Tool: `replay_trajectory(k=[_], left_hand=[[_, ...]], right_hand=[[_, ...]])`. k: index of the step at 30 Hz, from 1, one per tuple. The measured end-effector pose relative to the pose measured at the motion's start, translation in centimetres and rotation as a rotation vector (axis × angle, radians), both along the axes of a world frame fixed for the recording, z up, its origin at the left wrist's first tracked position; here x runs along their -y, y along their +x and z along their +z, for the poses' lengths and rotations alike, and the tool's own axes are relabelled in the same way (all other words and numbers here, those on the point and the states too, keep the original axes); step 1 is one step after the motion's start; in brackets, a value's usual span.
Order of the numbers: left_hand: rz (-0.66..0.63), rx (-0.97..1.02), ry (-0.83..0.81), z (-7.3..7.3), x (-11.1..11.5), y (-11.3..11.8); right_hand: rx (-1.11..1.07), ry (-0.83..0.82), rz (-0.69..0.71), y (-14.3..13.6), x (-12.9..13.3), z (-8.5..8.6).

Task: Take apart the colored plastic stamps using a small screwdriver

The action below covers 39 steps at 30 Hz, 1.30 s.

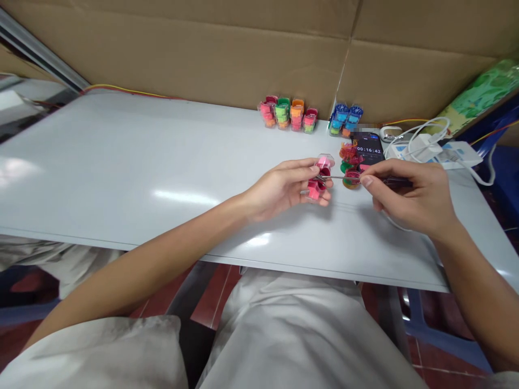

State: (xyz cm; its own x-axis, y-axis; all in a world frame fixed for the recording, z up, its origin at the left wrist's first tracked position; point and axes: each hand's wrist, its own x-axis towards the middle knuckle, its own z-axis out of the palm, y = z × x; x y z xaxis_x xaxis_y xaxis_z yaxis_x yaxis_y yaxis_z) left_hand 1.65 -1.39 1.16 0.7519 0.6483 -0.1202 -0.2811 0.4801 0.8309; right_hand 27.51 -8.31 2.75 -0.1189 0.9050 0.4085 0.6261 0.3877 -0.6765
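My left hand (284, 186) holds a pink and clear plastic piece (314, 190) between thumb and fingers, above the white table (121, 167). My right hand (413, 194) is closed round the dark handle of a thin metal-shafted screwdriver (344, 177). The shaft points left, and its tip meets the middle of the pink piece; the exact contact is too small to make out. Just behind the shaft, between my hands, lie several red, orange and green plastic parts (349, 156).
At the back edge stand multicoloured plastic pieces (283, 113) and blue ones (344, 118) against a cardboard wall (203, 48). A phone showing a timer (370, 148), a white earphone case (390, 133), white cables and adapters (425, 146) lie at the right.
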Motion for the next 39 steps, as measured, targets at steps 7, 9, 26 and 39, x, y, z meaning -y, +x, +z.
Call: replay_trajectory(k=[7,9,26,39], left_hand=[[-0.002,0.023,-0.003,0.1,-0.1,-0.1],[0.012,0.024,0.005,0.2,-0.1,-0.1],[0.029,0.004,0.062,0.4,0.1,-0.1],[-0.007,-0.071,-0.002,-0.2,0.1,0.0]], right_hand=[[0.026,0.028,-0.034,0.1,-0.1,0.0],[0.007,0.036,-0.035,0.2,-0.1,-0.1],[0.051,0.126,-0.039,-0.1,0.0,-0.7],[0.113,0.248,-0.138,-0.3,0.2,-0.5]])
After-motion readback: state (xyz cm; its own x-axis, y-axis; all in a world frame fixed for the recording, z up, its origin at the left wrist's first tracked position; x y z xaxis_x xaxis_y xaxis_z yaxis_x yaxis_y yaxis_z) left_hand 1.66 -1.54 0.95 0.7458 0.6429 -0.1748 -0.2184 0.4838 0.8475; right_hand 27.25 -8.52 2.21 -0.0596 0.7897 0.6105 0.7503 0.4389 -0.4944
